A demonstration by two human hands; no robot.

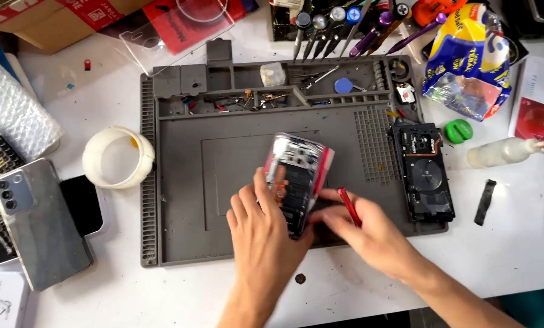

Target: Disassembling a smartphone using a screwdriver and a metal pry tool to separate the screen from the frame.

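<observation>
Left hand [261, 228] is gripping the opened phone [297, 182] from its left edge, fingers curled over it, mid-mat on the grey work mat [181, 200]. Right hand [360, 228] is pinching a red pry tool [349, 206] at the phone's near right edge, grip pressed together. Detached back cover [424, 173] is lying right; white tape roll [117, 157] left on the counter [509, 243]

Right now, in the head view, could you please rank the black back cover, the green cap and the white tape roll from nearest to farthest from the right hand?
From the right hand:
1. Black back cover, just right, on the mat's edge.
2. Green cap, farther up-right, on the table.
3. White tape roll, far left, beyond the mat.
</observation>
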